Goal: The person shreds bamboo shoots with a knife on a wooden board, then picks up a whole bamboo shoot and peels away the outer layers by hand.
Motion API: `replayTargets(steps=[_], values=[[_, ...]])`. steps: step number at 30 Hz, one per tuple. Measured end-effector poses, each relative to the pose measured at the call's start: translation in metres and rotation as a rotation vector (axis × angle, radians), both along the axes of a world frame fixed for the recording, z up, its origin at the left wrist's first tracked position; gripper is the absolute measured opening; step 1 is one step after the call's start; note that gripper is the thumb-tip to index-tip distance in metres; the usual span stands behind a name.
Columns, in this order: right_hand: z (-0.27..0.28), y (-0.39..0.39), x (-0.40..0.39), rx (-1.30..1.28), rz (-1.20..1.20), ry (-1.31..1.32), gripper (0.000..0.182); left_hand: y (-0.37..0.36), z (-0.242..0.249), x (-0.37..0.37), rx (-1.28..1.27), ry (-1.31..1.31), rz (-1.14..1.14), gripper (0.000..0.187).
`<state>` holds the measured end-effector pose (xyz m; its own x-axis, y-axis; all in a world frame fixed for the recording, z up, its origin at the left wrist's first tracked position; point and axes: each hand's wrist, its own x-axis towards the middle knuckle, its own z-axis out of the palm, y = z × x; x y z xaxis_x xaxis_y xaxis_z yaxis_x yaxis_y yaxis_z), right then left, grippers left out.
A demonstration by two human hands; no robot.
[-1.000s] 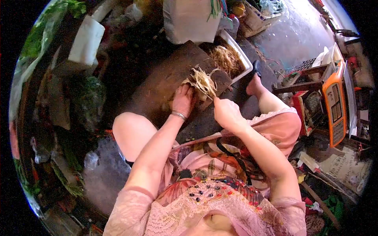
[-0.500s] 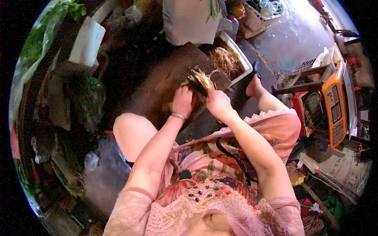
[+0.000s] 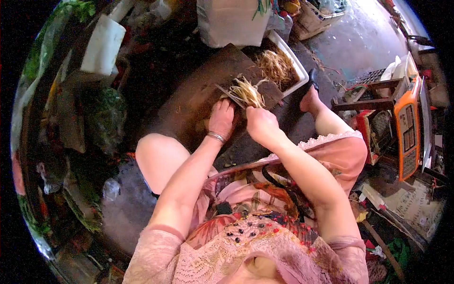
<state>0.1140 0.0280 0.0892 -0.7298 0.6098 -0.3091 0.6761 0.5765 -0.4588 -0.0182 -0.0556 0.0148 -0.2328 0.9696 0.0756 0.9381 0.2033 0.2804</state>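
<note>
My right hand [image 3: 262, 125] is closed round the handle of a knife, whose thin blade [image 3: 224, 90] points up and left across the board. Pale shredded strips [image 3: 248, 92] lie in a loose heap against the far side of the blade. My left hand [image 3: 221, 118], with a bracelet at the wrist, is just left of the knife. Its fingers are bent down at the board, and whatever they press or hold is hidden under them. Beneath both hands is a dark brown cutting board [image 3: 189, 102].
A white tray [image 3: 302, 75] of similar strips [image 3: 276, 66] adjoins the board's far right corner. Behind stands a large white box [image 3: 231, 23]. An orange scale [image 3: 407, 128] and a wooden stool [image 3: 373, 94] are at right, leafy greens [image 3: 106, 113] at left.
The strips have moved from a bunch by my fingers to a looser heap farther right on the board. The knife blade now shows between them and my left hand. The view has shifted slightly.
</note>
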Motion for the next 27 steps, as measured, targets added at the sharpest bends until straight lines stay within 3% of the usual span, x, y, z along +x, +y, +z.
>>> replayTargets(steps=[7,15,20,22,27], values=[[0.015,0.007,0.011,-0.053,-0.15,-0.093,0.016,-0.003,0.004,0.006,0.098,0.006,0.036,0.03],[0.022,-0.008,0.047,-0.027,0.018,-0.115,0.013,-0.004,-0.008,0.003,0.141,0.027,0.01,0.034],[0.003,-0.005,0.006,-0.011,-0.015,-0.048,0.013,-0.001,-0.012,0.002,0.022,0.129,0.025,0.032],[-0.001,-0.004,-0.014,-0.004,-0.043,-0.017,0.013,-0.001,-0.005,0.001,-0.008,0.006,0.013,0.03],[-0.001,0.004,-0.011,-0.002,-0.095,-0.019,0.014,0.0,0.003,0.002,0.001,-0.007,0.022,0.031]])
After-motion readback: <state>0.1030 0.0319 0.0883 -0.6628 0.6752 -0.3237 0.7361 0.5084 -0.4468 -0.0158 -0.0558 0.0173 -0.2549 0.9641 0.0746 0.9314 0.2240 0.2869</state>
